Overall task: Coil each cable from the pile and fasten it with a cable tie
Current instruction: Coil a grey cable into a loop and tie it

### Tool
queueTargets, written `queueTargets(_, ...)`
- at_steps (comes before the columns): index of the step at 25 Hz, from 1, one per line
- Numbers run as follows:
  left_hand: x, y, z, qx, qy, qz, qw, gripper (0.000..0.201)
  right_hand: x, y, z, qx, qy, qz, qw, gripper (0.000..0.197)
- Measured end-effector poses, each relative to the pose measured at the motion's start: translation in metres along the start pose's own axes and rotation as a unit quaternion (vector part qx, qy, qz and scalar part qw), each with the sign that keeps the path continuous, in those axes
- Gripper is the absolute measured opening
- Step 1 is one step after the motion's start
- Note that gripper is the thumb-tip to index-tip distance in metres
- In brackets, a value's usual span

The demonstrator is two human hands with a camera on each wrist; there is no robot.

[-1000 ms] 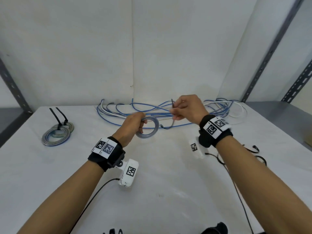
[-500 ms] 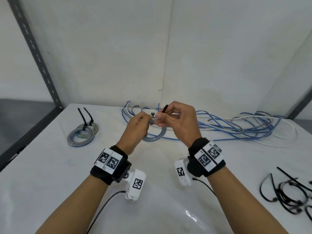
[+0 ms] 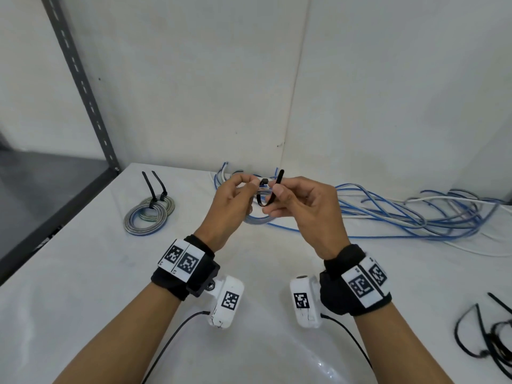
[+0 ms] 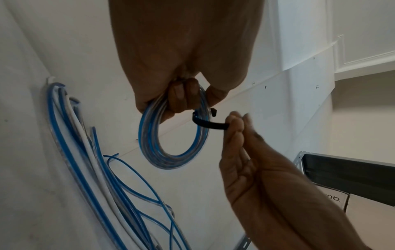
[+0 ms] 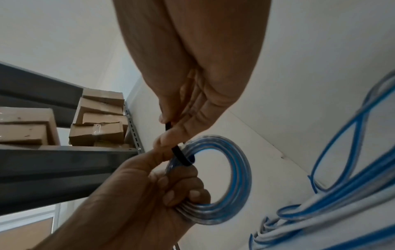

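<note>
While held above the surface, coiled cable gripped in left hand; cable tie pinched by right hand (tail toward 1 o'clock).

From the head view, the left hand hides most of the coiled blue-and-clear cable; at four o'clock, the loose black plastic cable ties run off the edge.

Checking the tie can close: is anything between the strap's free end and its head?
Nothing visible. The right hand pinches the cable tie looped around the coil the left hand grips.
</note>
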State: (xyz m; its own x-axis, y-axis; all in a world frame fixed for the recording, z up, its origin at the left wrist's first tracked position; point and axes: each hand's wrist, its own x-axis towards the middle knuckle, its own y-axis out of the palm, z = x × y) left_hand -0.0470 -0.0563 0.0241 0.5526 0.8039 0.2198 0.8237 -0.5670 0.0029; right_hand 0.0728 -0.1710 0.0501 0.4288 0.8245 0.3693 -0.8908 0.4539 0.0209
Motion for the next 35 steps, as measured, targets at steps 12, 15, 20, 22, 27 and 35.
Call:
queueTargets(12,-0.003,0.000,-0.005,0.004,0.073,0.010,0.997,0.014,0.002,-0.005,-0.006,0.013,0.118,0.028,0.992,0.014)
queueTargets(15,-0.004,0.000,-0.007,0.007,0.076,0.025,0.997,0.008,0.002,-0.007,-0.006,0.010,0.129,0.026,0.991,0.013)
queueTargets(20,-0.004,-0.002,-0.005,0.050,0.104,0.032,0.993,0.008,0.002,-0.010,-0.004,0.019,0.130,0.024,0.991,0.012)
queueTargets(22,-0.005,-0.002,-0.007,0.080,0.133,0.032,0.987,0.007,0.001,-0.010,-0.004,0.028,0.125,0.019,0.992,0.012)
queueTargets(27,-0.009,0.004,-0.007,0.105,0.160,0.068,0.979,0.008,0.006,-0.011,-0.006,0.066,0.117,-0.042,0.990,0.027)
queueTargets(35,-0.013,0.008,-0.007,0.056,0.090,0.107,0.989,0.010,0.006,-0.010,-0.007,-0.014,0.093,-0.074,0.993,0.013)
